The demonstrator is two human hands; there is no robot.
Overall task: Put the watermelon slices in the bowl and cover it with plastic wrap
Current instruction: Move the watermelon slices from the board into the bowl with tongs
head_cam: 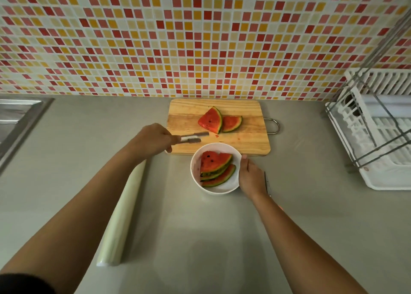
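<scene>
Your right hand hides most of a thin dark object on the surface; you cannot tell what it is. The sink at far left and the dish rack at right run past the edges. Your left hand covers the tongs' handle end.

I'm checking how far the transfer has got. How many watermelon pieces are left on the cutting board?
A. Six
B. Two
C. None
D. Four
B: two watermelon pieces lie side by side on the cutting board, while the other slices already sit in the bowl; the left hand holds tongs open over the board, and the right hand steadies the bowl.
</scene>
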